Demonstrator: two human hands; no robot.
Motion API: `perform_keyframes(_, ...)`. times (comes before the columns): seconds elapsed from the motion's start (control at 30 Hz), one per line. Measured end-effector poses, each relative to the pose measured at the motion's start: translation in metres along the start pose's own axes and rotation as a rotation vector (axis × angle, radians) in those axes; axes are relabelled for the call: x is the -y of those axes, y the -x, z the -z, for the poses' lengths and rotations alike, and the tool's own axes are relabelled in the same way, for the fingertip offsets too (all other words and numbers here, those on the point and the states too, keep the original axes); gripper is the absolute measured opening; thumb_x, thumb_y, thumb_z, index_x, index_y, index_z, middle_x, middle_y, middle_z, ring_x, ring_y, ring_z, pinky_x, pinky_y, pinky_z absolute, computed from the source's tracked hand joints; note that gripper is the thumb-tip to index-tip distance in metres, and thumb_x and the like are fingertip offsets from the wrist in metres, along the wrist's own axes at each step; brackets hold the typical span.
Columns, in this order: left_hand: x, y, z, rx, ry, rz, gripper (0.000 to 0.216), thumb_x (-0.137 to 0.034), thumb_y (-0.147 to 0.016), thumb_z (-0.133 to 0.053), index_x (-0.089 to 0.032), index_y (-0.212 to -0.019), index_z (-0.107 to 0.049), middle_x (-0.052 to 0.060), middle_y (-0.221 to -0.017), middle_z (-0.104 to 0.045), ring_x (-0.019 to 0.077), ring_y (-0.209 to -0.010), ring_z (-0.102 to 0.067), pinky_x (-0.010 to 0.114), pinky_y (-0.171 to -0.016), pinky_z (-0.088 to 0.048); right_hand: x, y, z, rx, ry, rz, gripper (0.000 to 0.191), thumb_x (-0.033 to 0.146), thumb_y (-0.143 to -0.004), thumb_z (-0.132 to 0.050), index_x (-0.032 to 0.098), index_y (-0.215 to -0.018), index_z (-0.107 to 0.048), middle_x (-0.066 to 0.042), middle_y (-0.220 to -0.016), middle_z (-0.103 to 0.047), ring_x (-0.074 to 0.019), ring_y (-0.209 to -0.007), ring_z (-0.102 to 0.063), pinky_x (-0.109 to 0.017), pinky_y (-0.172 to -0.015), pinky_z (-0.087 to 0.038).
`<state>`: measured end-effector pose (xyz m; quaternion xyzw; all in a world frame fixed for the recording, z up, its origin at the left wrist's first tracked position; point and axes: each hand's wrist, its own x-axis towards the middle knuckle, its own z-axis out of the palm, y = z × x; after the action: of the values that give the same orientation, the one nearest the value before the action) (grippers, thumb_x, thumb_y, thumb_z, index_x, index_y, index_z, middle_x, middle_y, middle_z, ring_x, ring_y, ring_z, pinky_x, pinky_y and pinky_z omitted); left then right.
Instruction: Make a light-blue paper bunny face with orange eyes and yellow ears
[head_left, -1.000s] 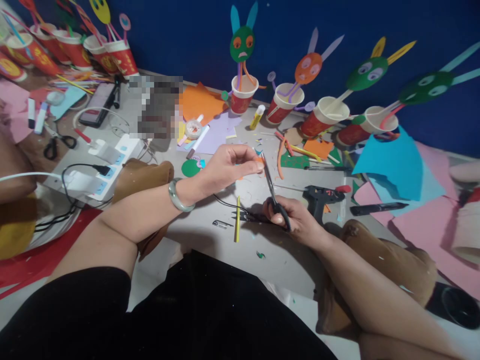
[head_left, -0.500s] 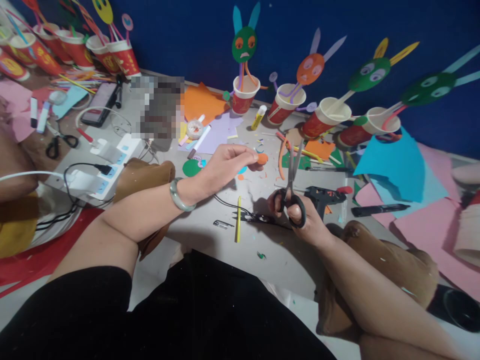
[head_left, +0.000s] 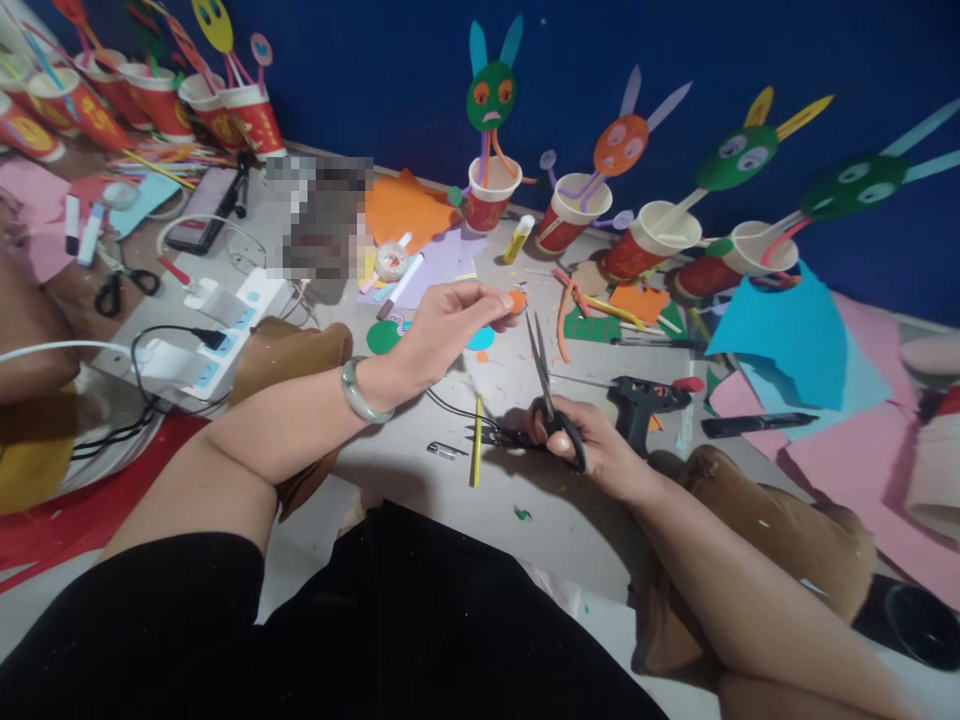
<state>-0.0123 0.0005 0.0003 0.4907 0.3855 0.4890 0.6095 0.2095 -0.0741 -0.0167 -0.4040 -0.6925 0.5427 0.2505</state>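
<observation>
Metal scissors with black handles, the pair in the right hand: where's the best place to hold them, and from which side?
Probably by the black finger loops, with the right hand coming from the person's own side. The loops face the person, while the slim metal blades stand slightly apart and point away, toward the small orange paper piece.

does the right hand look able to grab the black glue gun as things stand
Probably not while the right hand holds the black-handled scissors; otherwise the way looks free, with the glue gun lying close beside that hand.
</observation>
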Motion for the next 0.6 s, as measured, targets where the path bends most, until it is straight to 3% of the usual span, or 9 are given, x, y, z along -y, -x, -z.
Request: perform_keyframes(0.6, 0.001, 0.013, -0.006, 0.177, -0.059, 0.039, 0.029, -0.043, -0.083, -0.081, -0.018, -0.071, -0.071, 0.001, -0.075, -0.073, 0.0092, -0.074, -0.063, 0.025, -0.078, -0.053, -0.005, -0.003, -0.007, -0.051, -0.023, 0.014, 0.069, 0.090, -0.083, -0.056, 0.021, -0.073, -0.052, 0.000, -0.068, -0.052, -0.0148, -0.065, -0.046, -0.030, -0.060, -0.037)
